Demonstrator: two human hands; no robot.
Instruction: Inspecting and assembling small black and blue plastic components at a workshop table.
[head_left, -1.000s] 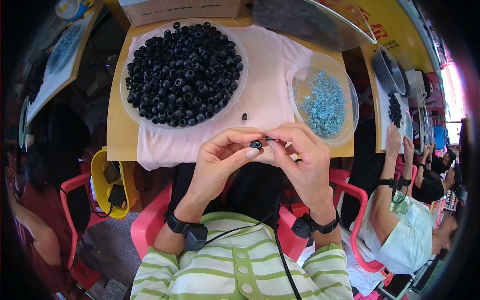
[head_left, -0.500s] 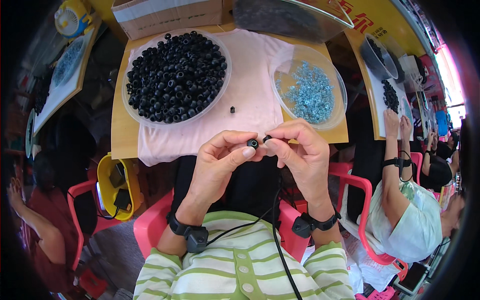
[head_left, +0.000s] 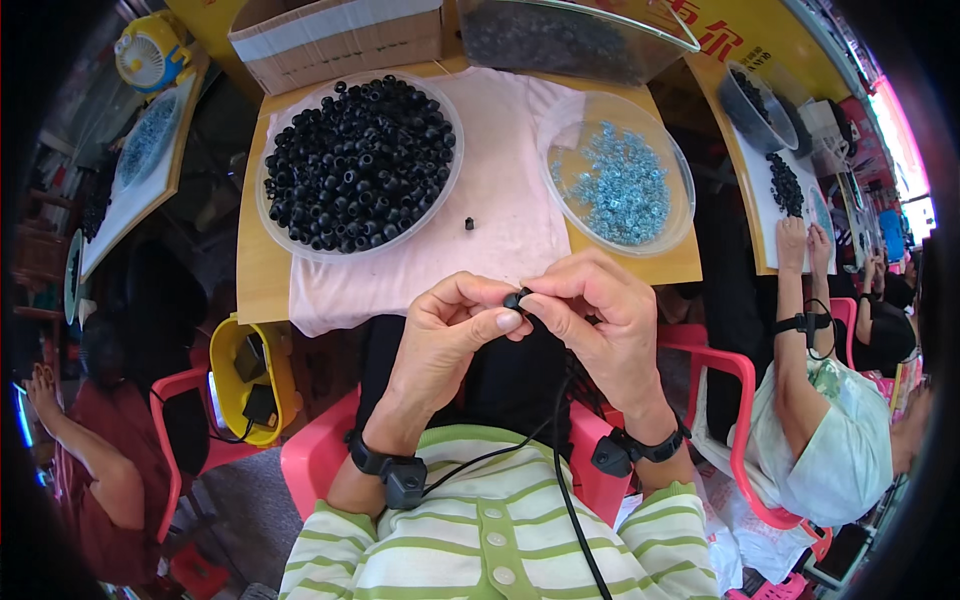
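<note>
In front of my lap, both hands meet at the fingertips. My left hand (head_left: 450, 330) is closed, with thumb and fingers pinching a small round black knob (head_left: 513, 300) with a hollow middle. My right hand (head_left: 600, 305) presses in from the other side, its thumb and forefinger pinched on a small black piece that they now mostly hide. Beyond the hands, a tiny black part (head_left: 469, 224) stands alone on a pink cloth (head_left: 500, 130). A clear round tub (head_left: 452, 180) heaped with black knobs is on the left. A second tub (head_left: 685, 205) holds small shiny bluish metal pieces.
A cardboard box (head_left: 340, 50) and a clear bin (head_left: 550, 50) stand along the table's far side. A yellow bucket (head_left: 225, 370) hangs low at left. Co-workers sit on both sides in pink chairs. A black cable (head_left: 560, 470) runs down my front.
My right hand has moved its small black piece left against the knob in my left hand. Both hands sit slightly lower, and the whole view has shifted a little.
</note>
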